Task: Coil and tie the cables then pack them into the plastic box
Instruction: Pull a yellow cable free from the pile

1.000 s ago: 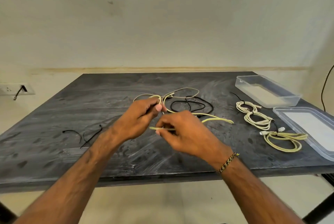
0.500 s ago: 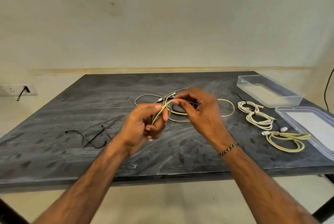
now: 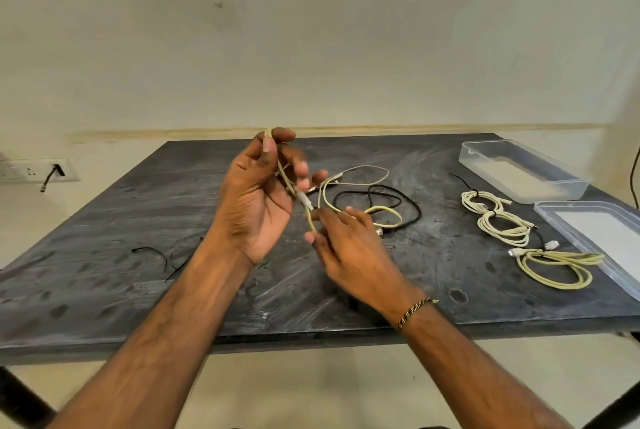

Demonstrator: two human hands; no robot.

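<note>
My left hand (image 3: 258, 198) is raised palm toward me and pinches a fold of the yellow cable (image 3: 323, 193) between thumb and fingers. My right hand (image 3: 349, 248) sits just below and grips the same cable where it leaves the left hand. The rest of that cable trails in a loop onto the table. A loose black cable (image 3: 394, 200) and a beige cable (image 3: 363, 174) lie behind my hands. Two white coils (image 3: 495, 217) and a yellow coil (image 3: 557, 267), each tied, lie at the right. The clear plastic box (image 3: 519, 174) stands at the back right.
The box's clear lid (image 3: 602, 238) lies flat at the right table edge, next to the coils. Black ties (image 3: 166, 257) lie on the dark table (image 3: 138, 290) at the left. A wall socket (image 3: 31, 170) with a plug is at far left.
My left hand has risen and turned palm toward me with the folded cable. My right hand has dropped from behind the left hand to a spot lower on the cable.
</note>
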